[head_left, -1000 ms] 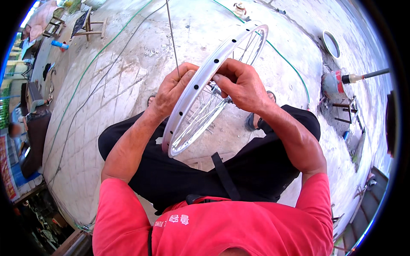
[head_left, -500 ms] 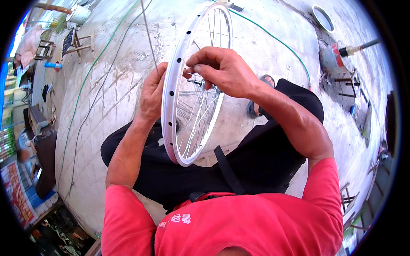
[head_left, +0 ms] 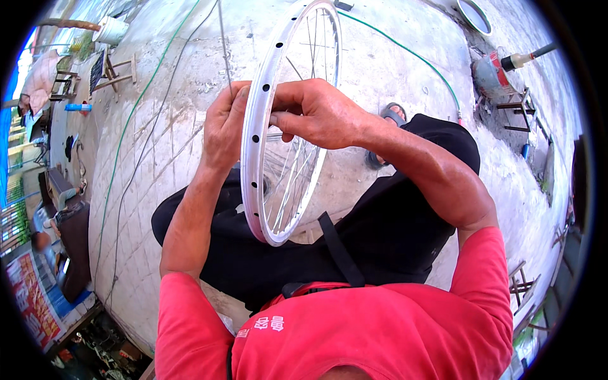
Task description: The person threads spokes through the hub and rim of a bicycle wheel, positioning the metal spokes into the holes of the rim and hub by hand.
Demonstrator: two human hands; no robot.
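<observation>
A silver bicycle wheel (head_left: 254, 158) stands upright and slightly tilted between my bent legs, holes along its rim and thin spokes inside. My left hand (head_left: 221, 126) is closed at the rim's left side, gripping a long loose spoke (head_left: 223, 44) that sticks up past the top of the picture; its fingertips are partly hidden by the rim. My right hand (head_left: 316, 117) has curled fingers against the rim's inner right side, thumb bent toward it. Whatever is between those fingertips is too hidden to make out. The hub is mostly hidden behind this hand.
A green hose (head_left: 418, 54) and dark cord cross the concrete floor (head_left: 145, 209). A bucket (head_left: 489, 79), metal basin (head_left: 473, 16) and small stool (head_left: 516, 107) are at right. At left are a wooden stool (head_left: 115, 73), blue bottle (head_left: 77, 107) and another person (head_left: 43, 240).
The wheel has swung more upright and shifted left with both hands. Since half a second ago, my right fingers have moved in closer against the rim.
</observation>
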